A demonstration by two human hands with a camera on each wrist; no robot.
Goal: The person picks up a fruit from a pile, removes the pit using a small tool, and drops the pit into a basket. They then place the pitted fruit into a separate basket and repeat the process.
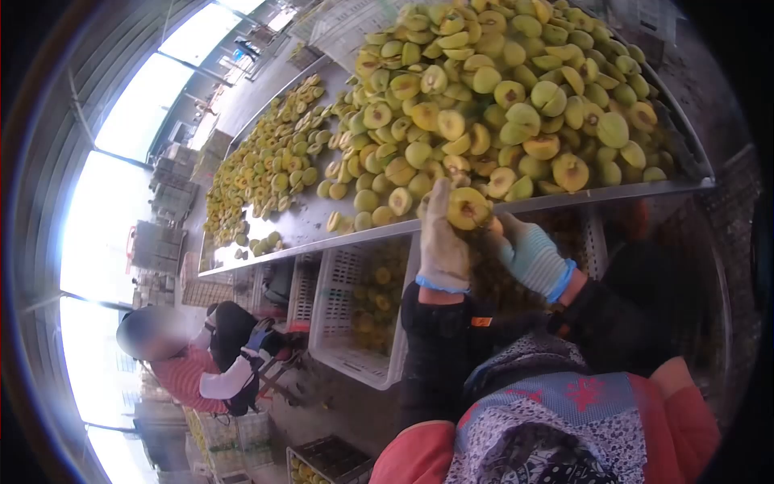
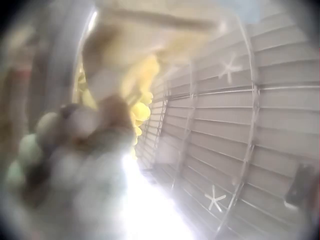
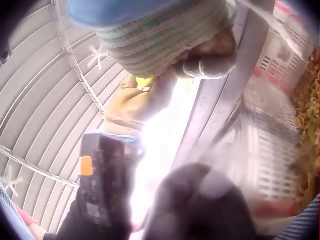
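Observation:
In the head view my left hand (image 1: 446,246), in a beige glove, grips a yellow-green fruit half (image 1: 468,208) with its cut face and brown centre showing. My right hand (image 1: 534,258), in a pale striped glove with a blue cuff, is close at the lower right side of that fruit. In the right wrist view the right glove (image 3: 165,42) has curled fingers, and a bit of yellow fruit (image 3: 145,81) shows beside the left glove (image 3: 132,102). I cannot tell what the right fingers hold. The left wrist view is badly blurred.
A metal-rimmed table (image 1: 322,246) bears a large heap of halved fruit (image 1: 516,89) and a smaller spread (image 1: 274,153). Below its edge stands a white crate (image 1: 330,323) with fruit inside. Another person (image 1: 193,371) sits at the left; a dark crate (image 1: 330,456) is on the floor.

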